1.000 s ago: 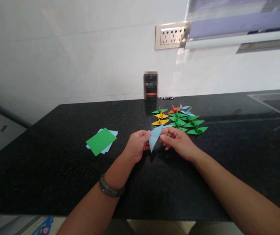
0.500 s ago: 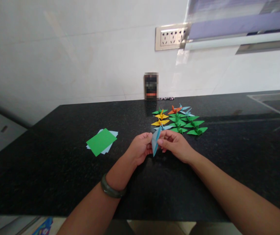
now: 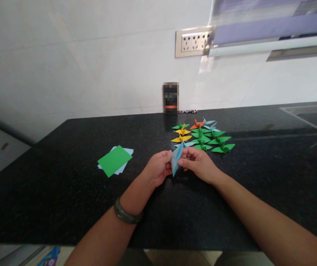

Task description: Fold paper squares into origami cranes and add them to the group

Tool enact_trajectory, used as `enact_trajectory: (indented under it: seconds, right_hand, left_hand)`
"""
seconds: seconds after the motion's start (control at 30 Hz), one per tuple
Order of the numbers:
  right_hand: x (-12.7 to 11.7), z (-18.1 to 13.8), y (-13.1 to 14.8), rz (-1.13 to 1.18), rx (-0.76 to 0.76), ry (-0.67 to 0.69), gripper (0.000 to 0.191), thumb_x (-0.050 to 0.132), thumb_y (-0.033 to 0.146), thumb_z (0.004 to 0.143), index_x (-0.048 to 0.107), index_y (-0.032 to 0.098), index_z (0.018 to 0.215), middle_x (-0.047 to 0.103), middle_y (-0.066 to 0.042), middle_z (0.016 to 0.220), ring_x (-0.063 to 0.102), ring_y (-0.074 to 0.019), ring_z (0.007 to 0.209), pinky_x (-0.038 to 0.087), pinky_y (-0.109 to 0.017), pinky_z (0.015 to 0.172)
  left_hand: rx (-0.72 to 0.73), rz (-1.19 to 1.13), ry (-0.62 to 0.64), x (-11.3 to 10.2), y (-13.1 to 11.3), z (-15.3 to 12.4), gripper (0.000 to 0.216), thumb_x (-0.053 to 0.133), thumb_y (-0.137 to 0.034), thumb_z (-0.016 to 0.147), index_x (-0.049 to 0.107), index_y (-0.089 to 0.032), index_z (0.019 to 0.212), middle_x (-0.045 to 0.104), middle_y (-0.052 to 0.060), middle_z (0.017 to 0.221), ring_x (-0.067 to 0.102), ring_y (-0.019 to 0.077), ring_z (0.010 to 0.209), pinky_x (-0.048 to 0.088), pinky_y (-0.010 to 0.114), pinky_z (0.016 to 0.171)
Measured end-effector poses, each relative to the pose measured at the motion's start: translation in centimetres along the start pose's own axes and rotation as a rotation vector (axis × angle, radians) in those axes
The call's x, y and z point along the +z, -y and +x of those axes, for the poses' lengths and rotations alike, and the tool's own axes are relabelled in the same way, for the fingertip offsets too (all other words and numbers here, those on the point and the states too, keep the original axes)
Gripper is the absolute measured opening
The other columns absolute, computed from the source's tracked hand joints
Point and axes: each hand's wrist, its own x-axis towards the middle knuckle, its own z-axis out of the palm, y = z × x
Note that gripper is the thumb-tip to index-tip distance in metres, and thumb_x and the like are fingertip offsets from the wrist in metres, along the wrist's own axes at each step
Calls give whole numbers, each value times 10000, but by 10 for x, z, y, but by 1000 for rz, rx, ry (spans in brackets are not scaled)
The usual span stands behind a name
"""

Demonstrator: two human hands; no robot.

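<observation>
A light blue folded paper piece (image 3: 176, 159) is held upright over the black countertop (image 3: 64, 192), pinched from both sides. My left hand (image 3: 157, 168) grips its left edge with closed fingers. On its right edge, my right hand (image 3: 198, 163) presses thumb and fingers together. A dark bangle sits on my left wrist. Just behind the hands lie several finished paper cranes (image 3: 202, 136) in green, yellow, orange and blue.
A small stack of square sheets (image 3: 114, 159), green on top and pale blue beneath, lies to the left. A dark box (image 3: 171, 98) stands against the white wall, with a socket panel (image 3: 193, 41) above. A sink edge (image 3: 307, 112) shows at the far right.
The blue paper went from a wider triangle to a narrow folded strip as both hands came closer together. In the last half second it barely moved.
</observation>
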Motion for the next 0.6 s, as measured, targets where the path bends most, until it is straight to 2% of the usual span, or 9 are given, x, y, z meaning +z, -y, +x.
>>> enact_trajectory:
  seconds: [0.3,0.6]
  right_hand:
    - [-5,1,-2,-12,4,17,259,685,366,652,575,160,764,565,32,621,492,-62,511,416,-188,478]
    - [-7,2,-3,-22,-15,10,220,697,332,635,594,160,726,576,31,612,477,-63,497,400,-195,478]
  left_hand:
    - [9,-48,-62,1,-1,0,137,444,-206,846,474,-144,727,542,-1,559,541,100,458,451,228,489]
    - [-21,-91,-46,1,-1,0,163,464,-213,836,468,-147,687,513,-18,509,505,88,412,416,202,440]
